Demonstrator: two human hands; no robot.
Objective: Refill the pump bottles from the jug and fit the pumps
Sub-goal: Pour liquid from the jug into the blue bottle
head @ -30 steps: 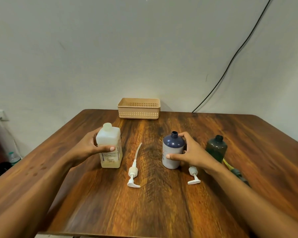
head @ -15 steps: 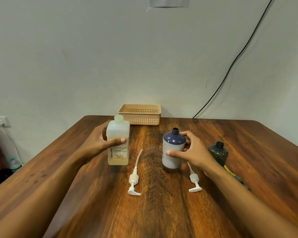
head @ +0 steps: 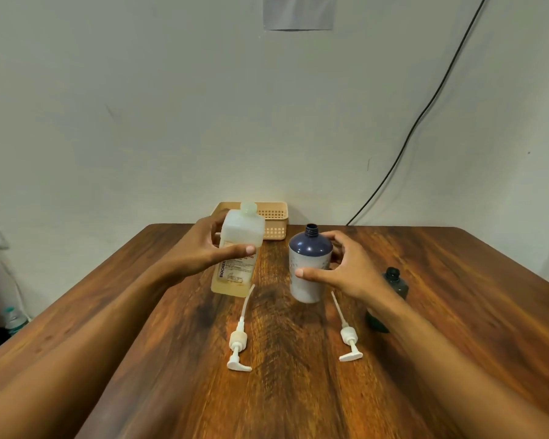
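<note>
Evidently both hands were clamped on containers. The left hand gripped the translucent jug, thumb across its label and fingers round the back. The jug leaned slightly to the right and had yellowish liquid in its lower part. The right hand held the blue bottle just beside the jug, thumb on the pale front and fingers curled behind its shoulder. The bottle's threaded neck was open. Whether its base touched the table could not be told.

Two white pumps lay on the wood nearer the person, well apart. One pump pointed its tube up toward the jug's base, and the other pump lay with its tube under the right wrist. A dark green bottle stood open-necked behind the right forearm, which hid its lower side. The jug covered the left part of a beige basket at the far edge. A black cable ran down the wall, and a grey sheet hung above.
</note>
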